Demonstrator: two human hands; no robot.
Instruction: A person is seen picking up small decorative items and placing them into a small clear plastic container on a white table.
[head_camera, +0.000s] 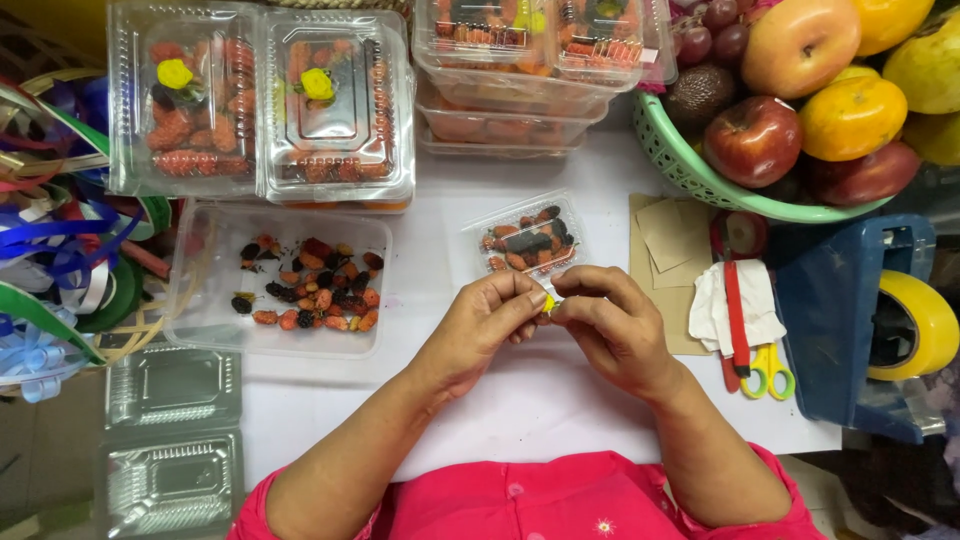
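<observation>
**Desk:** What do you have on the head view?

**Me:** I see both hands meeting over the white table (520, 400). The left hand (480, 325) and the right hand (615, 325) are each pinched narrow on one tiny yellow piece (548, 303), fingertips touching it from either side. It's bright yellow, small, mostly hidden by the fingers; I can't tell its shape.

**Desk:** Where is it sitting?

**Me:** I put it just in front of a small clear box of berries (527, 240), lid shut, red and dark fruit inside. To the left I see an open clear tray (200, 300) with loose berries. Right of the hands, yellow-handled scissors (765, 370) lie by a white cloth (710, 305), under a green fruit basket (670, 160).
</observation>
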